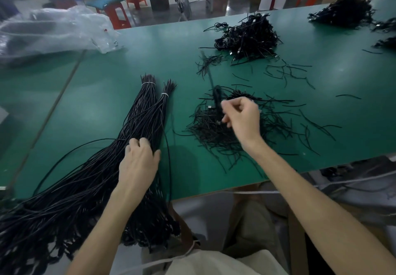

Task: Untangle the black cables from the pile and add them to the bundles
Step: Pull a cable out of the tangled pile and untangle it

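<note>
Pinching one black cable (216,101) in the curled fingers (230,114) of the right hand (243,118), raised just above the tangled pile (214,133) on the near-right of the green bench (102,77). Too blurred to tell which end. Resting the left hand (139,163), fingers loosely spread and gripping nothing, on the tied bundles (147,112) to the left. Likely light, limp, smooth: prone to snagging neighbours. Best taken near one end and drawn out gently.
</note>
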A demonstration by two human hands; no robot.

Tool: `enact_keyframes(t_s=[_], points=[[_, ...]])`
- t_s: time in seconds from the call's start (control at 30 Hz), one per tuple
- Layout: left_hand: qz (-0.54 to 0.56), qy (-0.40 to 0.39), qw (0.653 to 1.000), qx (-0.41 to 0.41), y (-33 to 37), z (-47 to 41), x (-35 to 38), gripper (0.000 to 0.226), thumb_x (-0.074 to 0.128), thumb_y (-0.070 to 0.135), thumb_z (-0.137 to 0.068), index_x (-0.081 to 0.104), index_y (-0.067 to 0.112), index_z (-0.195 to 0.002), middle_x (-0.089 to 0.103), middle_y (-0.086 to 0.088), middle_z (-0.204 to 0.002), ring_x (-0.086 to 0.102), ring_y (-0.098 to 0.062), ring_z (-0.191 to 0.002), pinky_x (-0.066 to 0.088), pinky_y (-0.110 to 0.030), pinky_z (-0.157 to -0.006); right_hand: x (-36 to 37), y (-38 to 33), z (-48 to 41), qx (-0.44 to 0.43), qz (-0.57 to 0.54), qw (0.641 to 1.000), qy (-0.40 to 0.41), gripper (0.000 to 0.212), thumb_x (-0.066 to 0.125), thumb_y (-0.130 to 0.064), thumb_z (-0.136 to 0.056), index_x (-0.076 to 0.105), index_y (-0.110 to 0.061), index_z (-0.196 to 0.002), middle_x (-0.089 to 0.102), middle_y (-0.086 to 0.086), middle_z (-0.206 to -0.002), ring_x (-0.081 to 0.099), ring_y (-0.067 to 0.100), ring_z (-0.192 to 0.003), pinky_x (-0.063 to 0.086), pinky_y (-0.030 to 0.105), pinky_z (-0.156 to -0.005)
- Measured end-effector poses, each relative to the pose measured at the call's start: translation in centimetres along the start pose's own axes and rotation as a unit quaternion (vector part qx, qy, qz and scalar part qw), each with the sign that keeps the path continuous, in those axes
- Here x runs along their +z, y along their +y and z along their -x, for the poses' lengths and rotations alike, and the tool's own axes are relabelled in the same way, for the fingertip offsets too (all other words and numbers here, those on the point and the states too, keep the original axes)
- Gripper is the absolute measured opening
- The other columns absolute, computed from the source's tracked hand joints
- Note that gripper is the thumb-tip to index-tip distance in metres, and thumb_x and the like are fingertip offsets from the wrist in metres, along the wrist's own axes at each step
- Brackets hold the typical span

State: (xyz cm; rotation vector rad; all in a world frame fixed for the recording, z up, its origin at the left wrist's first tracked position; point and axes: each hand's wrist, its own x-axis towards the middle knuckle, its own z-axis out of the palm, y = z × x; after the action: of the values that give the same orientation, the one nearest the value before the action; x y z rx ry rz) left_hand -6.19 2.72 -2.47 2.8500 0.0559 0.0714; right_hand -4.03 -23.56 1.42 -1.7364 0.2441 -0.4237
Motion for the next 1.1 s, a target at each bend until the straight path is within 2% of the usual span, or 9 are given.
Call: enact_keyframes(t_s=[0.13, 0.27, 0.33, 0.47, 0.63, 0.7, 0.8, 1.0, 1.1], points=[[-0.077, 0.024, 0.997, -0.004, -0.4, 0.1, 0.7, 0.044, 0.066, 0.034, -0.099, 0.050, 0.002, -0.125, 0.050, -0.018, -0.122, 0.050, -0.034, -0.113, 0.051, -0.040, -0.080, -1.6, 0.8, -5.0, 0.182, -0.191, 0.959, 0.108, 0.014, 0.068, -0.011, -0.098, 0.068, 0.000, -0.107, 0.071, 0.006, -0.092, 0.068, 0.008, -0.061, 0.053, 0.023, -0.057], [-0.066, 0.016, 0.997, -0.038, -0.7, -0.8, 0.5, 0.036, 0.063, 0.037, -0.101, 0.049, 0.004, -0.109, 0.051, -0.017, -0.111, 0.051, -0.026, -0.073, 0.037, -0.034, -0.055, -1.7, 2.4, -4.8, 0.204, -0.162, 0.965, 0.037, 0.023, 0.069, -0.011, -0.097, 0.067, -0.004, -0.119, 0.075, 0.006, -0.104, 0.074, 0.013, -0.078, 0.055, 0.021, -0.061], [-0.079, -0.001, 0.995, -0.057, -0.9, -1.3, 0.3, 0.036, 0.056, 0.040, -0.105, 0.049, 0.006, -0.106, 0.053, -0.017, -0.111, 0.047, -0.026, -0.066, 0.036, -0.036, -0.057, -1.4, 3.2, -3.1, 0.187, -0.123, 0.975, -0.016, 0.016, 0.065, -0.007, -0.098, 0.072, -0.007, -0.114, 0.079, 0.002, -0.095, 0.074, 0.012, -0.075, 0.055, 0.020, -0.060], [-0.069, -0.006, 0.996, -0.051, -1.0, -1.9, 0.3, 0.032, 0.052, 0.038, -0.106, 0.050, 0.006, -0.105, 0.054, -0.017, -0.111, 0.050, -0.031, -0.077, 0.040, -0.042, -0.065, 0.1, 3.7, 0.6, 0.147, -0.030, 0.984, -0.098, 0.015, 0.060, -0.010, -0.101, 0.072, -0.011, -0.110, 0.077, 0.002, -0.094, 0.071, 0.008, -0.071, 0.055, 0.020, -0.060], [-0.015, 0.120, 0.989, 0.087, -0.9, -1.5, 2.1, 0.028, 0.065, 0.021, -0.098, 0.059, 0.003, -0.119, 0.053, -0.017, -0.127, 0.051, -0.038, -0.115, 0.046, -0.048, -0.090, 4.9, 3.5, 4.4, 0.104, 0.068, 0.962, -0.244, 0.020, 0.062, -0.023, -0.101, 0.066, -0.008, -0.113, 0.075, 0.005, -0.102, 0.074, 0.013, -0.072, 0.053, 0.028, -0.056], [-0.027, 0.109, 0.984, 0.137, -1.0, -2.2, 3.0, 0.046, 0.065, 0.023, -0.098, 0.054, 0.004, -0.139, 0.048, -0.014, -0.149, 0.045, -0.036, -0.136, 0.036, -0.050, -0.110, 7.5, 3.3, 5.4, 0.098, 0.131, 0.940, -0.298, 0.035, 0.060, -0.029, -0.102, 0.060, -0.005, -0.127, 0.073, 0.007, -0.110, 0.074, 0.014, -0.076, 0.055, 0.026, -0.056], [-0.075, 0.045, 0.986, 0.143, -1.8, -3.6, 4.6, 0.064, 0.049, 0.026, -0.106, 0.023, 0.005, -0.161, 0.017, -0.010, -0.170, 0.015, -0.026, -0.158, 0.009, -0.043, -0.128, 10.8, 3.1, 6.2, 0.090, 0.211, 0.917, -0.327, 0.042, 0.058, -0.031, -0.103, 0.054, 0.000, -0.130, 0.072, 0.013, -0.108, 0.074, 0.024, -0.082, 0.061, 0.044, -0.076], [-0.203, 0.033, 0.966, 0.154, -2.1, -6.1, 5.8, 0.081, 0.042, 0.008, -0.098, -0.007, 0.002, -0.162, -0.011, -0.015, -0.171, -0.010, -0.027, -0.159, -0.004, -0.041, -0.128, 12.8, 2.8, 6.6, 0.055, 0.206, 0.931, -0.295, 0.023, 0.047, -0.019, -0.106, 0.060, -0.006, -0.093, 0.070, 0.014, -0.090, 0.065, 0.035, -0.085, 0.055, 0.049, -0.083], [-0.199, 0.023, 0.967, 0.158, -2.3, -6.8, 5.8, 0.086, 0.048, 0.010, -0.097, -0.007, 0.001, -0.161, -0.013, -0.016, -0.170, -0.012, -0.027, -0.158, -0.003, -0.039, -0.129, 11.4, 2.1, 7.5, 0.028, 0.154, 0.933, -0.325, 0.025, 0.046, -0.019, -0.107, 0.068, -0.010, -0.100, 0.062, -0.010, -0.074, 0.058, 0.015, -0.071, 0.051, 0.038, -0.074]])
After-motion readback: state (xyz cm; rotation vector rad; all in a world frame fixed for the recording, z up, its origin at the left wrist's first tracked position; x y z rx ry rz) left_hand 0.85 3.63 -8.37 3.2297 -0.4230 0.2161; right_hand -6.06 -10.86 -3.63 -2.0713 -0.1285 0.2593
